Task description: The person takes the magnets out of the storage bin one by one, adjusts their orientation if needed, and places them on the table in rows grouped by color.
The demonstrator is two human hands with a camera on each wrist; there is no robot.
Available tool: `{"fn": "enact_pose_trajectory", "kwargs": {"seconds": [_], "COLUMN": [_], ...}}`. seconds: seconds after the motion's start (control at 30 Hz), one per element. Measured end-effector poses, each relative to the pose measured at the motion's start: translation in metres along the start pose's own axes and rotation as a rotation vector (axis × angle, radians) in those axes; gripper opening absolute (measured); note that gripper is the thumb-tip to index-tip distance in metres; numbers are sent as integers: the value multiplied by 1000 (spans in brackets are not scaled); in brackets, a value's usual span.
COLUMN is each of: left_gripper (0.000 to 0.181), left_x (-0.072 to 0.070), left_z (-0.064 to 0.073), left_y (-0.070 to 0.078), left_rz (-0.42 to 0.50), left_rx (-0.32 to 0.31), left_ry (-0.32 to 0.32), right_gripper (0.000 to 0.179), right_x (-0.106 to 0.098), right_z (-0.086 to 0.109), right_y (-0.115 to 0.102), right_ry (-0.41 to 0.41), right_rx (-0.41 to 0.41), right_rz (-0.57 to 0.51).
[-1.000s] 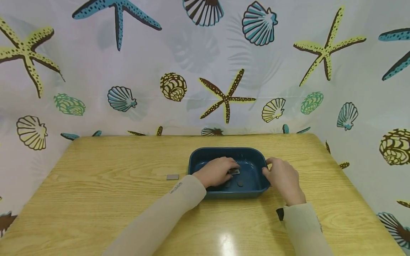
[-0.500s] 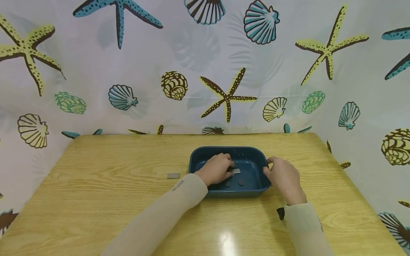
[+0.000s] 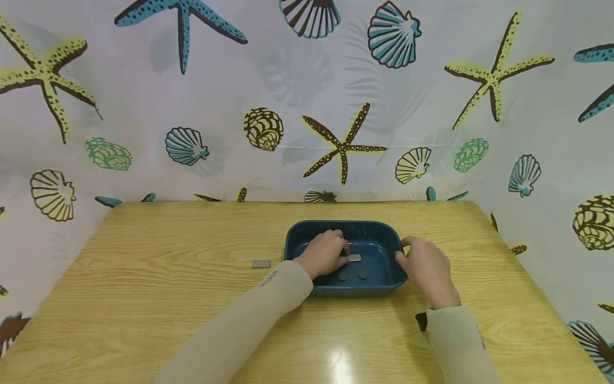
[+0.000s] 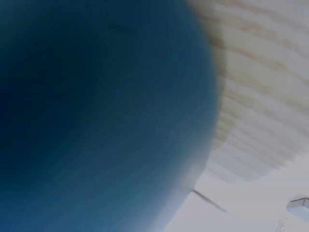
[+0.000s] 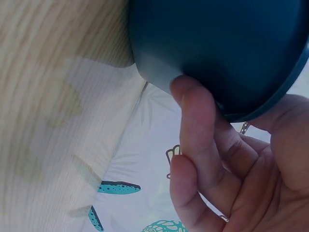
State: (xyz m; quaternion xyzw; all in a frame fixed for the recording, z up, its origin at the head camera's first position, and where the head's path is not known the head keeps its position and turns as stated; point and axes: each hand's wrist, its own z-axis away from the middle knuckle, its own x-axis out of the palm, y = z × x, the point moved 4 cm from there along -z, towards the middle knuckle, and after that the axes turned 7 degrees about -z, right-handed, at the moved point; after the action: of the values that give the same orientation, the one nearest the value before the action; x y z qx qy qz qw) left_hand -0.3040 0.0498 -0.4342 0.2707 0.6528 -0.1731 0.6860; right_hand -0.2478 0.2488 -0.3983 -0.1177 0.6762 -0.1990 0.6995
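Observation:
A dark blue rectangular tray [image 3: 355,292] with raised walls sits on the table. Inside it my left hand [image 3: 323,252] reaches over the left wall, its fingers loosely bent. A small, flat grey rectangular piece [image 3: 355,257] lies right beside those fingertips; whether they touch is unclear. Two small dark discs [image 3: 362,275] rest on the tray floor nearer the front. At the tray's right end my right hand [image 3: 427,266] grips the wall, thumb at the rim and fingers against the outside, as the right wrist view shows. Only blurred blue wall fills most of the left wrist view.
Another flat grey piece [image 3: 261,263] lies on the wooden table [image 3: 168,298] just left of the tray. Behind the table and along its sides hangs a white cloth [image 3: 216,96] printed with shells and starfish.
My left fingers have drawn back slightly from the grey piece, which was tilted between them and now lies flat. Both dark discs show more fully. My right hand keeps its grip.

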Motion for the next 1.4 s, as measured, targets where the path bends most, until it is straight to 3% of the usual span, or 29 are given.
{"fn": "enact_pose_trajectory", "kwargs": {"seconds": [0.47,0.77,1.4], "left_gripper": [17,18,10], "left_x": [3,2,1], "left_z": [-1,0,0], "left_y": [-3,-2,4], "left_rz": [16,30,-44], "left_rx": [-46,-64,49], "left_ry": [-63,-64,11], "right_gripper": [41,41,42], "right_x": [0,0,-1], "right_z": [0,0,1], "right_y": [0,-1,-1], "right_ry": [10,2,0], "right_rx": [-9,-1,-5], "right_rz": [-4,-3,-5]}}
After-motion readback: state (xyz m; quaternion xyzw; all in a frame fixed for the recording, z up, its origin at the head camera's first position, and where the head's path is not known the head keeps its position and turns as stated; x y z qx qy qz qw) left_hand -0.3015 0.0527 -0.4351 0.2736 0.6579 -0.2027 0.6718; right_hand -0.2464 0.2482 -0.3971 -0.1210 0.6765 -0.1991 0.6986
